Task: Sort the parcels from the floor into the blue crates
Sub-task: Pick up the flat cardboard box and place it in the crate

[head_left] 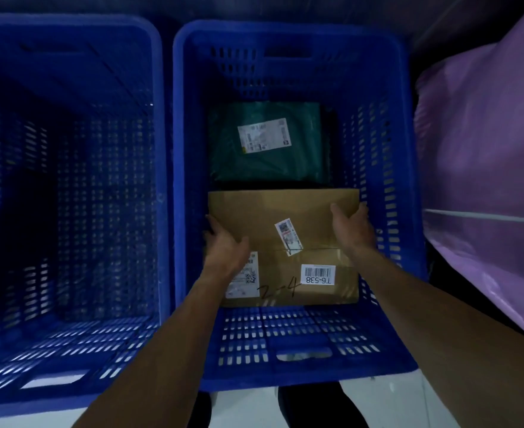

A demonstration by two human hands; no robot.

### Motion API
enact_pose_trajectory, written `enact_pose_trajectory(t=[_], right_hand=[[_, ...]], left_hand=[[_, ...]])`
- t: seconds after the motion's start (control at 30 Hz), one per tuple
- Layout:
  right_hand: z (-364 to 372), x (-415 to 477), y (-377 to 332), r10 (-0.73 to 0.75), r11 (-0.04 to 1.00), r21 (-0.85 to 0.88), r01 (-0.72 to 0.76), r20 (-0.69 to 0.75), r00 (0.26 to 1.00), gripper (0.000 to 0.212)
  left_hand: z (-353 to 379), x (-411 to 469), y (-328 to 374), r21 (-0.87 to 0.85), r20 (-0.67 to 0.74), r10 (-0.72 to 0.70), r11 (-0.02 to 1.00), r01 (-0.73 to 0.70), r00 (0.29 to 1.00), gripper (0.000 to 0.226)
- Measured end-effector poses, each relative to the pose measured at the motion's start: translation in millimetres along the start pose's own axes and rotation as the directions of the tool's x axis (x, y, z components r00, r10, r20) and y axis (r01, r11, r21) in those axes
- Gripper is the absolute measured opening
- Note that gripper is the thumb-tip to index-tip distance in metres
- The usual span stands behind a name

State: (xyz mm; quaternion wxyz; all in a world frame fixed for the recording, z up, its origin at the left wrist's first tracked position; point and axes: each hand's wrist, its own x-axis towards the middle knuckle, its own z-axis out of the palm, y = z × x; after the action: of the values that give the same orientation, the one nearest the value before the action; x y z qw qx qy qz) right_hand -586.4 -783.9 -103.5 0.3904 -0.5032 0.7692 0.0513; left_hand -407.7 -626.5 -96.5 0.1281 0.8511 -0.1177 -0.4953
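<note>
A flat rectangular cardboard box (270,211) of plain brown card, with a taped seam across its top, sits inside the centre blue crate (285,329), in the nearer half of it. Whether it rests on the bottom cannot be told. The left grip (223,245), a bare hand, is closed on the box's left edge, thumb lying on the top face and fingers curled round the side. The right grip (351,225) clasps the right edge the same way, thumb on top, fingers wrapped over the edge.

The box carries a white barcode label (317,274) printed T6-538 in its lower right, a small slanted sticker (288,236) over the seam, a shipping label (242,282) partly under the left wrist, and black handwriting.

Just above the box in the frame, deeper in the same crate, lies a green plastic mailer (239,168), smooth and slightly wrinkled, with a white label.

The crate is hard moulded plastic with rounded rims, slotted lattice walls and handle cut-outs. A second blue crate (100,180) of the same make stands just beside it, filling the left of the frame.

A glossy, creased purple plastic sack (486,149) fills the right side. A pale floor (393,393) shows along the bottom edge; the room is dim.
</note>
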Motion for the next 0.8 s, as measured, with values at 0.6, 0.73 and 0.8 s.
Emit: enact_pose_trajectory(t=[0.6, 0.73, 0.8], right_hand=[[20, -9, 59, 0.175, 0.975, -0.172, -0.138, 0.223, 0.959, 0.094], [26, -3, 68, 0.153, 0.981, -0.146, -0.125, 0.202, 0.967, 0.097], [27, 1, 72, 0.137, 0.985, -0.131, -0.113, 0.191, 0.972, 0.096]], left_hand=[[45, -6, -48, 0.723, 0.256, 0.330, 0.558, -0.407, 0.909, 0.135], [52, 1, -59, 0.809, 0.210, 0.371, 0.454, -0.374, 0.905, 0.134], [58, 2, -64, 0.825, 0.169, 0.419, 0.435, -0.361, 0.892, 0.114]])
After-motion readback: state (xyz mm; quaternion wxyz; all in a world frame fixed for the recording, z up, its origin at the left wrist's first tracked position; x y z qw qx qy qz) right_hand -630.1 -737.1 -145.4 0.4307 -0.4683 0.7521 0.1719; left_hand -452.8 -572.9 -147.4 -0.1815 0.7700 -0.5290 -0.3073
